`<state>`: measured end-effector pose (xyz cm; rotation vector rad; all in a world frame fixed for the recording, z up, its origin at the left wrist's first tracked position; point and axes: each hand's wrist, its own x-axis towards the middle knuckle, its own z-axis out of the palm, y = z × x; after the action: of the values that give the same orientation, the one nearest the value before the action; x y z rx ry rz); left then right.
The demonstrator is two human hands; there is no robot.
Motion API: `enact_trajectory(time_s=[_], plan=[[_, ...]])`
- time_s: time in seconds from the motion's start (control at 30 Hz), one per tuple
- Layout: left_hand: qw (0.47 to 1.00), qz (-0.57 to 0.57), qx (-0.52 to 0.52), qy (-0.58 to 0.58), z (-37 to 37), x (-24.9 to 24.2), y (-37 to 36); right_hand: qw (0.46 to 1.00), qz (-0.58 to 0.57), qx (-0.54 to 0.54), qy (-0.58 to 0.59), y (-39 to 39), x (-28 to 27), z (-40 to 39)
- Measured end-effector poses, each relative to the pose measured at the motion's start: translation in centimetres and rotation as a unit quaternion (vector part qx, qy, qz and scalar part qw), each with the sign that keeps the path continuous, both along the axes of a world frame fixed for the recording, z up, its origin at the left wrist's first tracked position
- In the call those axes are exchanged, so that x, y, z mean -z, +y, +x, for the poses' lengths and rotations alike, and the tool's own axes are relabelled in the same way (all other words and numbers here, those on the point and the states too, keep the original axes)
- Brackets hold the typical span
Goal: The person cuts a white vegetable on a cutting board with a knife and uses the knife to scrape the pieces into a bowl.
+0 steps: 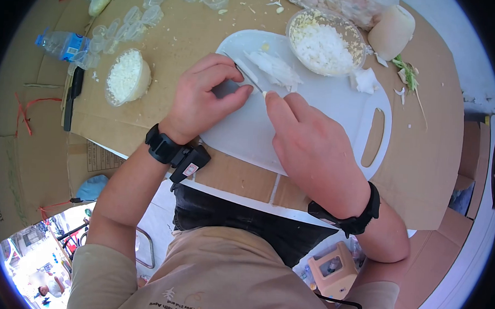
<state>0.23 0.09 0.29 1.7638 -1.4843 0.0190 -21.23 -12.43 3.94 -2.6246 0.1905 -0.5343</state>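
Observation:
A white cutting board point(328, 108) lies on the cardboard-covered table. My right hand point(310, 138) is closed round the handle of a small knife point(252, 80), whose thin blade points up and left over the board. Beside the blade, my left hand point(208, 96) has curled fingers at the board's left edge; what its fingertips hold, if anything, is hidden. Thin white slices point(274, 69) lie just beyond the blade. At the board's top right stands a clear bowl point(347, 67) of chopped white pieces, with a white chunk point(364, 81) next to it.
A tub of white cubes point(127, 78) stands left of the board. Further left are a water bottle point(63, 45) and clear plastic cups point(132, 25). A large peeled white piece point(392, 32), a plastic bag point(345, 4) and green trimmings point(407, 73) sit at the top right.

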Motion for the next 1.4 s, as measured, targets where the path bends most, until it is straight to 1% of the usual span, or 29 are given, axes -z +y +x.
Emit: enact_trajectory(time_s=[0.2,0.27,0.4,0.5,0.67,0.9,1.0,1.27,1.4], plan=[[1.000,0.006,-0.001,-0.008,0.0,-0.1,0.0,1.000,0.004,-0.005,0.018,0.1,-0.2,0.0],[1.000,0.013,0.000,-0.001,0.0,-0.2,0.1,1.000,-0.009,0.002,0.020,0.1,0.1,0.2],[1.000,0.001,0.014,0.012,0.1,0.1,0.0,0.999,0.001,-0.003,0.032,-0.2,1.3,0.6],[1.000,0.001,0.005,-0.011,0.1,-0.1,-0.1,1.000,0.017,0.003,0.012,-0.4,1.5,0.7],[1.000,0.014,-0.008,0.002,-0.3,-0.4,0.1,0.999,0.040,-0.001,0.007,-0.7,1.3,0.4],[1.000,0.015,-0.008,-0.013,-0.2,-0.3,0.2,0.999,0.034,0.025,-0.015,-0.9,1.2,0.4],[1.000,0.013,-0.005,0.006,-0.2,-0.1,0.2,0.999,0.022,0.033,-0.026,-0.5,0.8,0.4],[1.000,0.011,-0.007,-0.002,-0.2,-0.1,0.1,1.000,-0.014,0.007,-0.012,0.2,0.4,0.2],[1.000,0.016,-0.006,0.002,-0.1,-0.1,0.2,1.000,-0.011,0.001,-0.014,0.1,0.3,0.1]])
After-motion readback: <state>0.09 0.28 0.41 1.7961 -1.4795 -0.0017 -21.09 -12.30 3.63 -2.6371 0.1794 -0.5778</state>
